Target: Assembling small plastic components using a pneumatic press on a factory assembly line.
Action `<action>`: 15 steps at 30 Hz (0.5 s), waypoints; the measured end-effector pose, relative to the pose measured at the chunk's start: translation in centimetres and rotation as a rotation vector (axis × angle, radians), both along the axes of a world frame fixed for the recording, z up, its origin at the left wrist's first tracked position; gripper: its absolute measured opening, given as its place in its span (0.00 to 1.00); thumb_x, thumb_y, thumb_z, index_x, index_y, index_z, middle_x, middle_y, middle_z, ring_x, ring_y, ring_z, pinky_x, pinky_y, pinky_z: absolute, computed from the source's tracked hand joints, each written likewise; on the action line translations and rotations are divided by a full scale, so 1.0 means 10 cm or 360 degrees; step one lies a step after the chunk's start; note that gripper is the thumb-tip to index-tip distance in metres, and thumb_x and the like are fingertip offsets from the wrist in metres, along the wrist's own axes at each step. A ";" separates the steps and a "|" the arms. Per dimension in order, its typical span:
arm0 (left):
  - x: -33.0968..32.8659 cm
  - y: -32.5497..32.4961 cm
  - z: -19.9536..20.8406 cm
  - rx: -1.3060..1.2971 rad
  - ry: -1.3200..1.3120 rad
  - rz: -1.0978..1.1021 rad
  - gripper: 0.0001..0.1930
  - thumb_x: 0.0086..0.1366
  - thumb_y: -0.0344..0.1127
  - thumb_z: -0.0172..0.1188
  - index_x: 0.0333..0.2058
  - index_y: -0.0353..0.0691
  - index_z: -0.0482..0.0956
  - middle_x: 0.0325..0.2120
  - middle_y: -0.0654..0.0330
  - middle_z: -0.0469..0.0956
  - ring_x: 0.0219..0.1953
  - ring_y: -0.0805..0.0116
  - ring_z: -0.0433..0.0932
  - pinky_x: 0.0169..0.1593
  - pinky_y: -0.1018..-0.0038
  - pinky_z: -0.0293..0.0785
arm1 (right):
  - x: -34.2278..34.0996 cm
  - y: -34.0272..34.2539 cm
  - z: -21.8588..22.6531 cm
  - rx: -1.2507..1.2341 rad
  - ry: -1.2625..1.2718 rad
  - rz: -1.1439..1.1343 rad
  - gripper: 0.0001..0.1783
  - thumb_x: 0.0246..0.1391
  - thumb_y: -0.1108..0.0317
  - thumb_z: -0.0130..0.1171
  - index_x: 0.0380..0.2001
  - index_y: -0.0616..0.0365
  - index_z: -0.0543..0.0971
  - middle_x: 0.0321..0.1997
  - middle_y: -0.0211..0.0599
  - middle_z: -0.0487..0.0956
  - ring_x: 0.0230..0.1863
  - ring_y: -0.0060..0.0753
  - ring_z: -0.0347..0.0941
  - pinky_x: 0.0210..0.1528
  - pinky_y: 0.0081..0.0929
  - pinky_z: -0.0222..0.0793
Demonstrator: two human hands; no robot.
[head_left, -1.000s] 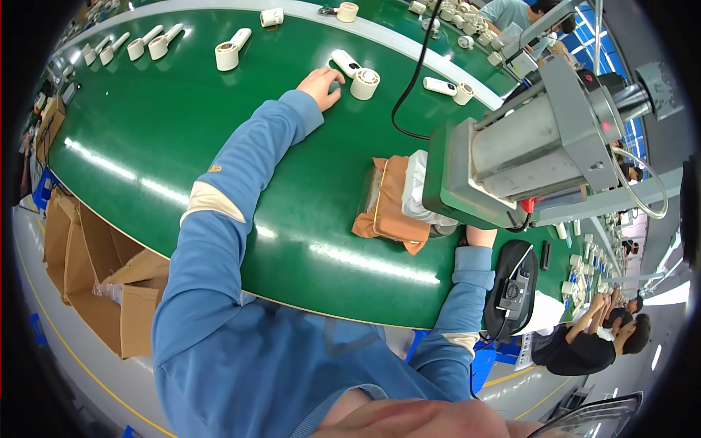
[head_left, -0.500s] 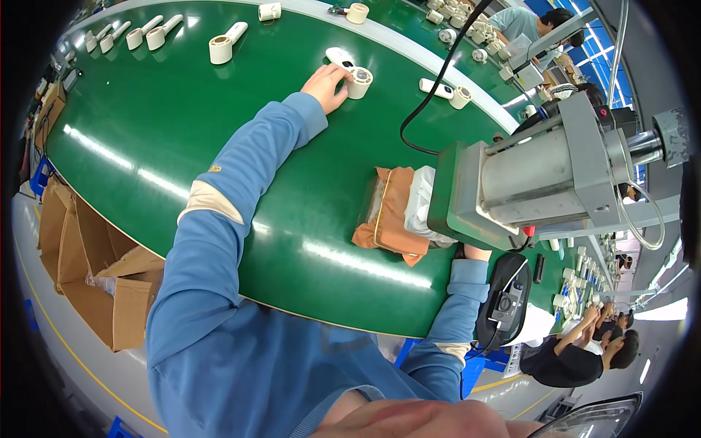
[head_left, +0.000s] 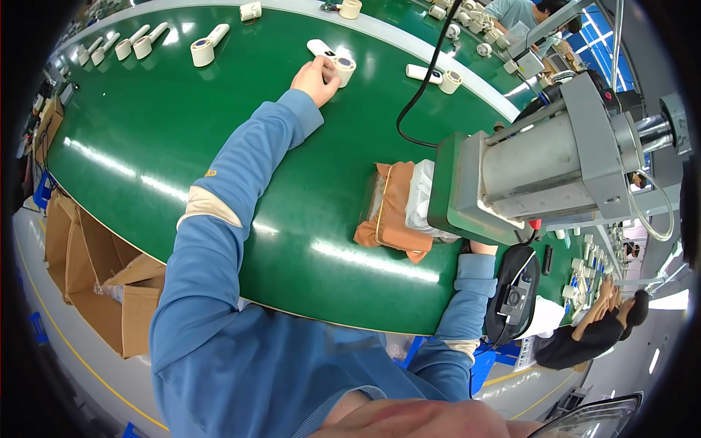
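Observation:
My left hand [head_left: 316,80] reaches to the far middle of the green table, its fingers curled round the near side of a white hair-dryer-like device [head_left: 343,71]. That device has a short round barrel and a handle with a dark spot, which points away to the left. My right hand [head_left: 482,248] is under the green plate of a press [head_left: 522,171], where only the wrist side shows and the fingers are hidden. Beside the press plate sit a white padded piece [head_left: 420,197] and a block wrapped in orange-brown cloth [head_left: 398,208].
More white devices lie along the far edge, one at the left [head_left: 203,51] and one at the right [head_left: 450,82]. A black cable [head_left: 412,109] hangs before the press. A black case [head_left: 513,292] stands right of my forearm. Open cardboard boxes [head_left: 109,285] stand at lower left. Other people work beyond.
The whole view has shifted a little, so the far devices appear further left and higher. My left hand stays at the same device, its fingers more curled. My right hand remains under the press.

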State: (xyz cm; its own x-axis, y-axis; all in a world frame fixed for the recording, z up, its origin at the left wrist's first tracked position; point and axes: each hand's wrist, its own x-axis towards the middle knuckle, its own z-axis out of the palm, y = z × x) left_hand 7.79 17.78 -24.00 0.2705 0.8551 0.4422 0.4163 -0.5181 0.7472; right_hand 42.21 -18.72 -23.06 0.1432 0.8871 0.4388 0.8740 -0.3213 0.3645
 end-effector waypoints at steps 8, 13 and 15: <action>0.11 -0.07 0.01 0.0497 -0.0127 -0.0130 0.21 0.51 0.34 0.57 0.46 0.41 0.67 0.43 0.54 0.72 0.47 0.55 0.70 0.53 0.67 0.66 | 0.32 -0.13 -0.14 0.0051 0.0228 0.0077 0.22 0.55 0.55 0.46 0.47 0.57 0.73 0.50 0.44 0.73 0.49 0.44 0.69 0.54 0.39 0.60; 0.06 -0.04 -0.05 0.0321 0.0007 -0.0063 0.22 0.52 0.33 0.57 0.48 0.40 0.66 0.44 0.52 0.71 0.48 0.53 0.70 0.53 0.66 0.66 | 0.33 -0.13 -0.32 0.0150 0.0407 0.0153 0.24 0.57 0.56 0.45 0.53 0.58 0.70 0.56 0.45 0.70 0.54 0.45 0.67 0.59 0.40 0.57; 0.01 -0.04 -0.10 0.0346 0.0027 -0.0078 0.22 0.52 0.33 0.57 0.48 0.40 0.66 0.45 0.52 0.71 0.48 0.54 0.70 0.53 0.66 0.66 | 0.29 -0.14 -0.36 0.0339 0.0536 0.0261 0.25 0.58 0.56 0.45 0.53 0.59 0.69 0.57 0.45 0.70 0.54 0.44 0.67 0.59 0.40 0.57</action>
State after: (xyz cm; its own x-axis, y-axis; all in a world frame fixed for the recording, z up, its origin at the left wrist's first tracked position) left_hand 7.91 17.38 -25.03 0.3184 0.7258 0.6098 0.3981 -0.6861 0.6088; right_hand 45.12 -20.10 -26.71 0.1742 0.8046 0.5677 0.9787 -0.2052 -0.0095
